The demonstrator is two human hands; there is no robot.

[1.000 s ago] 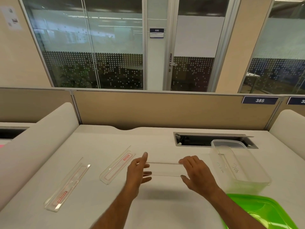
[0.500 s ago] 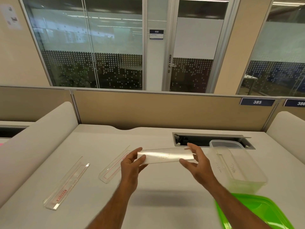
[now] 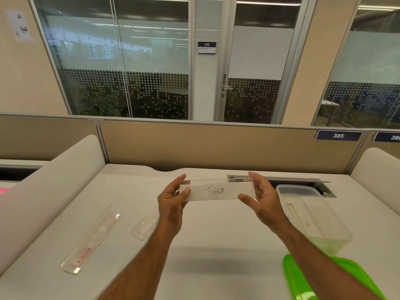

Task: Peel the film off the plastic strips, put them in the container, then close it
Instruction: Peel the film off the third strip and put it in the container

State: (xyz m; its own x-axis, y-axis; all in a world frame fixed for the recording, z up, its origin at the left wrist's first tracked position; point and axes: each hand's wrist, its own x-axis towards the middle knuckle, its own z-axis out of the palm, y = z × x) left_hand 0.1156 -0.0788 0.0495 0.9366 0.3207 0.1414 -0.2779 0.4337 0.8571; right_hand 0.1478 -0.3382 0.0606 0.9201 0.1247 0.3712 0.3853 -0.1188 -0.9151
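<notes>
Now you hold the "TIGER" strip above the desk, your left hand and right hand each in a pinching grip on one end.

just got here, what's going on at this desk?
A person holds one clear plastic strip marked "TIGER" up above the desk, the left hand pinching one end and the right hand the other. Two more strips lie flat to the left, one far left and one nearer the left wrist. An open clear container to the right already has a strip inside. Its green lid lies off, near the front edge.
</notes>
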